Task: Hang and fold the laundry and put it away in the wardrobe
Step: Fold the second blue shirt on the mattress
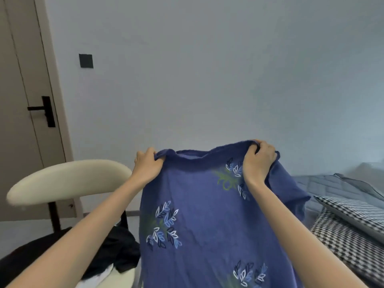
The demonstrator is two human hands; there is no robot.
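A blue garment (203, 221) with white, blue and green leaf prints hangs in front of me, held up by its top edge. My left hand (146, 166) grips the top left corner of the cloth. My right hand (258, 161) grips the top right part, fingers curled over the edge. The fabric falls down past the bottom of the view, and a short sleeve sticks out on the right.
A cream chair (68, 179) stands at the left with dark clothes (116, 250) piled on its seat. A bed with a grey quilt (332, 186) and a checked pillow (351, 223) is at the right. A door (22, 100) is at the far left.
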